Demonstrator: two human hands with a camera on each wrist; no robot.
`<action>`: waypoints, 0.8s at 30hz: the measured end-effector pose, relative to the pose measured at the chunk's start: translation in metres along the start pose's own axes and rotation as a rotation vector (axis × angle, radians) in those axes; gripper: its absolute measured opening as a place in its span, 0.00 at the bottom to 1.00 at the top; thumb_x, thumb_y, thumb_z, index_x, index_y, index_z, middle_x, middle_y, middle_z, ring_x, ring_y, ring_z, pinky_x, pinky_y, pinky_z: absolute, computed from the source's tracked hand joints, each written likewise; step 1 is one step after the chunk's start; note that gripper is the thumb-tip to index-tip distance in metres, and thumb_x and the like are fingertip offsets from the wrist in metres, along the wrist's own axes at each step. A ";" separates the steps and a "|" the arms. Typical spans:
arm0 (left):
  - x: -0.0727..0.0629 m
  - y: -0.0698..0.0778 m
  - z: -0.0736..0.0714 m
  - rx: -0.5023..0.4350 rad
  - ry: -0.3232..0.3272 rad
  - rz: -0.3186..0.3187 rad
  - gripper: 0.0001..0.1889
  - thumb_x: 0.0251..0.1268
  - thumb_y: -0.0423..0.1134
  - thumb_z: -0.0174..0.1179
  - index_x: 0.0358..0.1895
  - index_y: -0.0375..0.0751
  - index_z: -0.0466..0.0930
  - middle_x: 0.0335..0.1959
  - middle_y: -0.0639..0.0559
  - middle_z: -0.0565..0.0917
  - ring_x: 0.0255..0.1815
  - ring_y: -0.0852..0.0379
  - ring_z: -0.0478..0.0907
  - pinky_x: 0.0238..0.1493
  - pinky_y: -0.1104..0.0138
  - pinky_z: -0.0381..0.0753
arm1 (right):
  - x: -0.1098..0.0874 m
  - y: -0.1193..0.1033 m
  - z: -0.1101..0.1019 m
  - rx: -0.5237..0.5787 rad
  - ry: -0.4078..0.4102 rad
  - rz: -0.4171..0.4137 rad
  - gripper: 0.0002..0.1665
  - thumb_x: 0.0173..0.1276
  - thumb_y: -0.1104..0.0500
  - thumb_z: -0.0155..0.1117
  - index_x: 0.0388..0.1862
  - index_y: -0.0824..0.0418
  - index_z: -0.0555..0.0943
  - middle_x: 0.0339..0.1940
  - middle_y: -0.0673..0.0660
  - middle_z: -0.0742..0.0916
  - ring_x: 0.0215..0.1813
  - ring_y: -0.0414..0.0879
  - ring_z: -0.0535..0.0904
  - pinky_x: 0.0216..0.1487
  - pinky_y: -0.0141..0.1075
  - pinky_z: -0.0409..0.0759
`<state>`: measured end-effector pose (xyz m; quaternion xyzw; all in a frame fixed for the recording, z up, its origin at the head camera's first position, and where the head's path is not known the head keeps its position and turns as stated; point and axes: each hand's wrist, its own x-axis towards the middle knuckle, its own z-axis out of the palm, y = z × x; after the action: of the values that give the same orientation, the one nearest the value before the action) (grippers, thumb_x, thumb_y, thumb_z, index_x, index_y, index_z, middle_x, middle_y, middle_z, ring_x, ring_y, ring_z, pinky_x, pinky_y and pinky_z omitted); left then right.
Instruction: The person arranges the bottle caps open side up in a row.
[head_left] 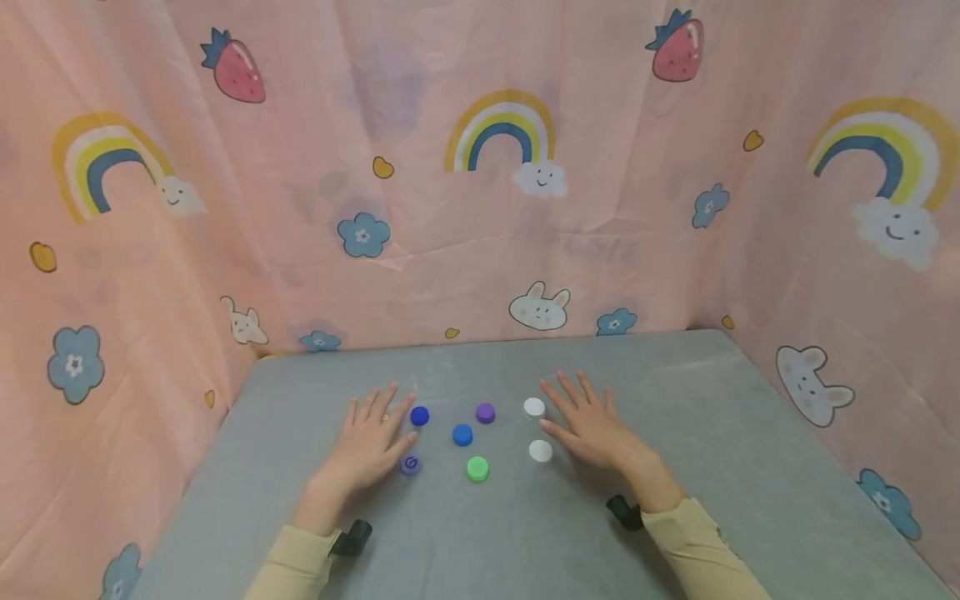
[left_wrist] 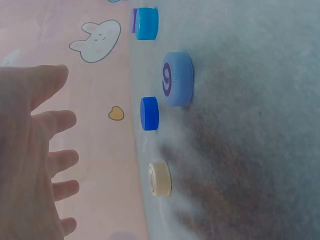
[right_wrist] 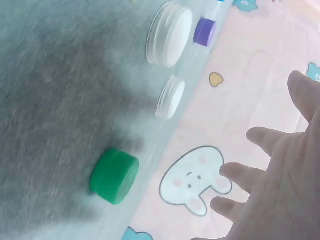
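Fingers spread, my left hand (head_left: 366,443) hovers above the left side of a group of bottle caps. A cream cap (left_wrist: 161,178) lies beneath it, almost hidden in the head view. By its index finger is a dark blue cap (head_left: 419,416), and close to the thumb a periwinkle cap with a swirl (head_left: 410,464). My right hand (head_left: 592,429), likewise spread, is held over the right side near two white caps, one farther back (head_left: 534,407) and one nearer (head_left: 540,451). Under this hand stands a green cap (right_wrist: 115,176), covered in the head view. Both hands hold nothing.
Between the hands lie a purple cap (head_left: 486,412), a blue cap (head_left: 462,434) and a light green cap (head_left: 477,468). All the caps are on a grey table (head_left: 465,550). A pink patterned curtain (head_left: 450,275) encloses its back and sides.
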<state>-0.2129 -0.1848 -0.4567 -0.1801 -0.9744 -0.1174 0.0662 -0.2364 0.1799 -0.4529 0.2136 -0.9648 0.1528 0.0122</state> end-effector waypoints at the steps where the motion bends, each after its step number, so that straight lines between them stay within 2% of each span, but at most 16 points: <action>1: -0.001 -0.001 0.000 0.000 0.002 0.000 0.31 0.71 0.56 0.47 0.74 0.51 0.56 0.76 0.43 0.52 0.76 0.38 0.45 0.71 0.39 0.42 | 0.001 -0.001 0.000 0.001 -0.001 -0.002 0.40 0.71 0.34 0.44 0.76 0.49 0.53 0.77 0.61 0.55 0.77 0.65 0.41 0.65 0.71 0.39; 8: -0.007 -0.006 0.000 0.002 0.024 0.007 0.31 0.70 0.55 0.48 0.73 0.51 0.57 0.75 0.43 0.54 0.75 0.38 0.48 0.70 0.39 0.43 | 0.007 -0.009 0.006 -0.067 0.010 -0.060 0.41 0.70 0.35 0.47 0.76 0.51 0.54 0.76 0.64 0.58 0.75 0.67 0.46 0.65 0.71 0.47; 12: -0.009 -0.010 0.003 0.016 0.047 0.034 0.32 0.70 0.55 0.49 0.73 0.49 0.58 0.74 0.42 0.57 0.74 0.38 0.52 0.71 0.41 0.47 | 0.009 -0.016 0.013 -0.085 0.016 -0.103 0.42 0.69 0.36 0.51 0.75 0.54 0.56 0.75 0.65 0.60 0.75 0.67 0.49 0.64 0.71 0.50; 17: -0.012 -0.016 0.007 0.014 0.111 0.088 0.31 0.68 0.53 0.53 0.71 0.45 0.62 0.71 0.42 0.64 0.70 0.39 0.60 0.70 0.45 0.54 | 0.013 -0.032 0.019 -0.076 0.028 -0.168 0.43 0.67 0.40 0.56 0.73 0.60 0.59 0.73 0.66 0.64 0.74 0.67 0.52 0.65 0.67 0.54; 24: -0.018 -0.021 0.011 -0.023 0.234 0.167 0.30 0.62 0.47 0.62 0.65 0.39 0.69 0.63 0.43 0.74 0.63 0.42 0.70 0.65 0.49 0.66 | 0.021 -0.052 0.031 -0.057 0.100 -0.285 0.42 0.64 0.43 0.63 0.68 0.68 0.66 0.69 0.67 0.70 0.71 0.66 0.60 0.66 0.60 0.62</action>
<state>-0.2049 -0.2068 -0.4746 -0.2462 -0.9403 -0.1430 0.1866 -0.2329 0.1176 -0.4657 0.3401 -0.9268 0.1327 0.0878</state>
